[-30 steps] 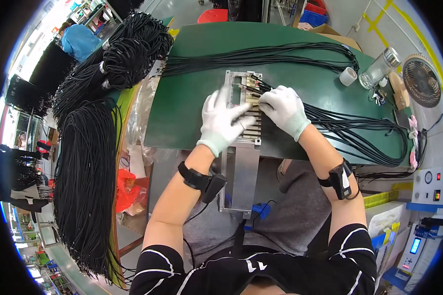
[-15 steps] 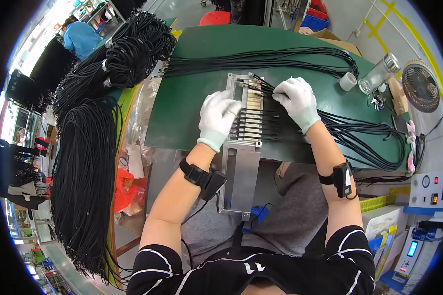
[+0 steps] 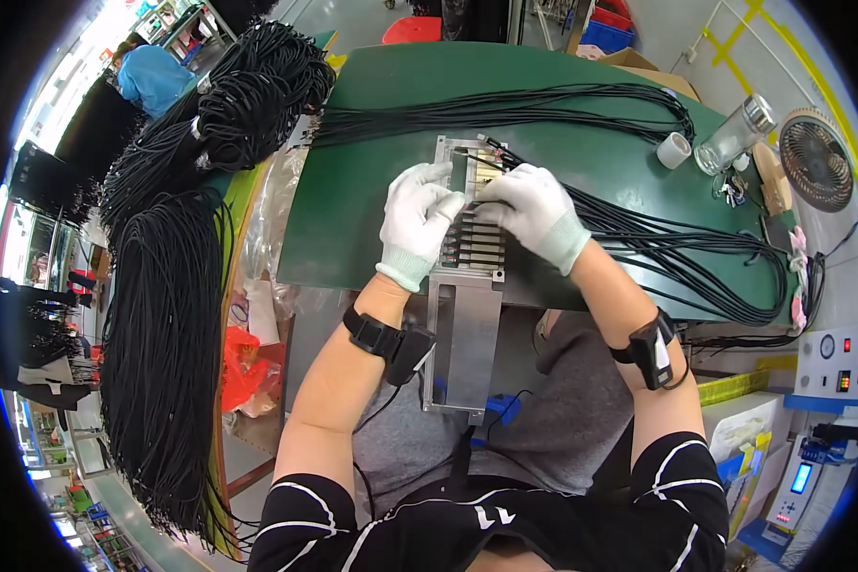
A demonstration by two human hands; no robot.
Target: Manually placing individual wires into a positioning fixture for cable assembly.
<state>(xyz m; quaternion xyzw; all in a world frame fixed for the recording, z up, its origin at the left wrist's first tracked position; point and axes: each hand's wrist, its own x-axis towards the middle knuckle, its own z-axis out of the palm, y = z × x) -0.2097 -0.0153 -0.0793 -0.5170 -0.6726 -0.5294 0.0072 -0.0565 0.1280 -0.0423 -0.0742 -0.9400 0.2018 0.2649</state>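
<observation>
A metal slotted fixture [image 3: 472, 338] lies over the near edge of the green table, with several black cables [image 3: 477, 250] set side by side across its pale slots. My left hand [image 3: 416, 224], in a white glove, is at the fixture's left side, thumb and fingers pinched together at a cable end. My right hand [image 3: 536, 214], gloved too, bends over the slots from the right with its fingers closed on a black cable; its fingertips hide most of it. More cable ends [image 3: 491, 148] rest loose at the fixture's far end, beyond both hands.
Loose cables [image 3: 696, 250] loop to the right; another bundle [image 3: 543, 107] stretches along the back of the green table [image 3: 400, 81]. Thick cable heaps [image 3: 162, 353] hang at the left. A glass bottle [image 3: 734, 138], white cup [image 3: 674, 151] and fan [image 3: 817, 164] stand at the right.
My right hand has moved left and a little nearer, from the loose cable ends onto the fixture's slots, close to my left hand. My left hand has barely moved.
</observation>
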